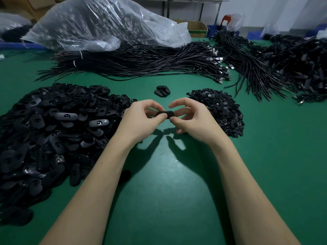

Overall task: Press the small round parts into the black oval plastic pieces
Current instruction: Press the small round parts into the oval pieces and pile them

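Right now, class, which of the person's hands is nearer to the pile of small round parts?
Right. The right hand sits at the near-left edge of the pile of small round parts, overlapping it in view. The left hand is farther left, beside the heap of black oval pieces.

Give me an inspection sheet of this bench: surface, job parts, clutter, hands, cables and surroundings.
Surface: green table, bare in front of the person.
Job's things: oval pieces pile at left; round parts pile at right; small finished stack behind; one oval piece held.
Clutter: plastic bag at back.
Hands: left hand and right hand both pinch the held piece.
Cables: black cable bundles across the back.
Surroundings: cardboard box, blue bins.
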A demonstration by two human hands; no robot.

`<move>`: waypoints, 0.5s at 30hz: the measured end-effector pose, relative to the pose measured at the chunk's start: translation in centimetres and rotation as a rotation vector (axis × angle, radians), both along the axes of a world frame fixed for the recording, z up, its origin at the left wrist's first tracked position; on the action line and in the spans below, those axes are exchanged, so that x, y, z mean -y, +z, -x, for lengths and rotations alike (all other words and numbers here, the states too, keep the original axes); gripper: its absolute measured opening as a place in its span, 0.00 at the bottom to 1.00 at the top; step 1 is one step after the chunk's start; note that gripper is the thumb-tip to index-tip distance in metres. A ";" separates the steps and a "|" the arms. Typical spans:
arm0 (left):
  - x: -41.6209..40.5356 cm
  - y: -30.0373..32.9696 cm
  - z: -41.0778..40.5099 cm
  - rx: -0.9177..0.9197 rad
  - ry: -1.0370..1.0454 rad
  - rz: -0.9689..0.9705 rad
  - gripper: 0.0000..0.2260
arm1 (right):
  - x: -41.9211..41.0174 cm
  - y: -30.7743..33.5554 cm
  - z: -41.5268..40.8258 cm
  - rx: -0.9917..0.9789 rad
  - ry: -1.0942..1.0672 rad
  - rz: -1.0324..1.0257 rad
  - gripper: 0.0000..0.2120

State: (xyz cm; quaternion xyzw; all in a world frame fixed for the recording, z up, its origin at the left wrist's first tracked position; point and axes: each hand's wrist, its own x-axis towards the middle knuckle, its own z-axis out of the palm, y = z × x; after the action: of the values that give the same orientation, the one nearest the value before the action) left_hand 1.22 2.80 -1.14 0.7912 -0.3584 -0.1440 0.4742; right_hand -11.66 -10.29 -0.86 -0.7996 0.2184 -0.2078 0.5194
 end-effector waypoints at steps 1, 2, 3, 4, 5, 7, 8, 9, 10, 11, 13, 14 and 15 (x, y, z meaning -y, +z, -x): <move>-0.1 0.0 -0.1 -0.026 -0.011 0.012 0.03 | 0.1 0.0 0.1 -0.006 0.010 0.043 0.13; -0.1 0.1 -0.2 -0.054 -0.022 0.024 0.04 | 0.2 0.1 0.2 -0.014 0.007 0.086 0.13; -0.2 0.1 -0.3 -0.080 -0.031 0.032 0.05 | 0.3 0.0 0.2 -0.022 -0.006 0.120 0.13; -0.2 0.2 -0.3 -0.097 -0.033 0.042 0.06 | 0.3 0.0 0.2 -0.026 -0.022 0.139 0.12; -0.3 0.1 -0.4 -0.096 -0.028 0.051 0.06 | 0.2 -0.2 0.1 -0.028 -0.038 0.148 0.12; -0.4 -0.1 -0.7 -0.038 0.004 0.049 0.06 | 0.2 -0.4 0.1 -0.027 -0.070 0.146 0.12; -0.4 -0.2 -0.9 0.007 0.023 0.032 0.06 | 0.3 -0.4 0.2 -0.025 -0.085 0.145 0.12; -0.5 -0.4 -1.0 0.050 0.036 0.009 0.06 | 0.4 -0.4 0.3 -0.025 -0.101 0.147 0.12; -0.5 -0.4 -1.1 0.088 0.040 -0.016 0.05 | 0.6 -0.4 0.3 -0.025 -0.116 0.149 0.11; -0.6 -0.5 -1.2 0.121 0.036 -0.045 0.05 | 0.7 -0.3 0.4 -0.023 -0.131 0.149 0.11; -0.6 -0.8 -1.1 0.187 0.003 -0.123 0.04 | 0.9 -0.1 0.3 -0.028 -0.159 0.148 0.11; -0.6 -0.9 -1.0 0.220 -0.017 -0.169 0.05 | 1.0 0.1 0.1 -0.037 -0.170 0.148 0.10; -0.6 -1.0 -1.0 0.250 -0.028 -0.211 0.05 | 1.1 0.3 -0.2 -0.048 -0.176 0.148 0.10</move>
State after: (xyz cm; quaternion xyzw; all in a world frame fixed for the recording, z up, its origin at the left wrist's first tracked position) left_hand 2.19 3.39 -2.10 0.8432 -0.4087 -0.0879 0.3380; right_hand -11.47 -11.34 -0.60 -0.8180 0.2843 -0.2492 0.4334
